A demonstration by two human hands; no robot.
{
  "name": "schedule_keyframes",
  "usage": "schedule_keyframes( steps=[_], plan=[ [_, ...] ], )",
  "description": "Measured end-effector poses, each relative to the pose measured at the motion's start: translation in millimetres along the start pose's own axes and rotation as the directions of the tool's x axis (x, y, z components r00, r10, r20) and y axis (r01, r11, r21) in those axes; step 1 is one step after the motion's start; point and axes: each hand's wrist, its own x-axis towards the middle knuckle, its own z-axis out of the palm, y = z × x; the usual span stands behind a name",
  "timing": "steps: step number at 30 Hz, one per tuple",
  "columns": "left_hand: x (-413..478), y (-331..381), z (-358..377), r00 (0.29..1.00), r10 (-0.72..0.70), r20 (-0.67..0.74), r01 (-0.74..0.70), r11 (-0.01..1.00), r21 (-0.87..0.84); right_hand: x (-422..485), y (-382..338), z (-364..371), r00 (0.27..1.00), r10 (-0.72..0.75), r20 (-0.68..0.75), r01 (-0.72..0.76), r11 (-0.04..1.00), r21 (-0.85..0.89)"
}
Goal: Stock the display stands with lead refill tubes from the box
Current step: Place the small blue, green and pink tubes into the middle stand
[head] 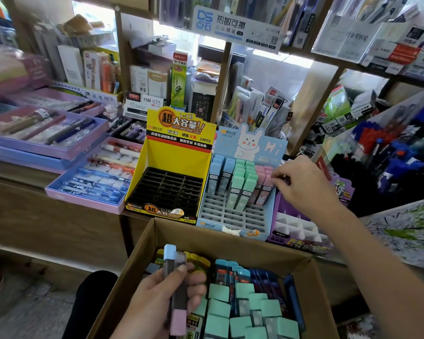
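Your left hand [167,297] is clamped on two refill tubes [178,285] above the box [142,255]; right hand [301,182] pinches a pink tube [266,189] in the blue stand [233,216]. Seat it upright in its slot, then feed the next. Yellow stand [169,189] empty; box holds mostly green tubes.

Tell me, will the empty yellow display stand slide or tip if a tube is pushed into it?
The yellow display stand looks like thin card and holds nothing, so it is probably light and may slide back. Its tall back panel could make it tip. Neither hand steadies it.
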Motion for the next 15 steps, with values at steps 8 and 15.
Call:
schedule_keyframes(
  steps=[8, 15],
  plan=[
    [1.3, -2.0, -0.1, 0.998, 0.058, -0.01, -0.056, 0.995, 0.085, -25.9, -20.7, -4.0, 0.984, -0.012, -0.181, 0.048, 0.979, 0.198],
    [7.4, -7.4, -5.6, 0.999, 0.034, 0.009, -0.034, 0.996, 0.088, -102.1, -72.7, 30.9, 0.975, 0.076, 0.207, -0.199, 0.701, 0.685]
  ],
)
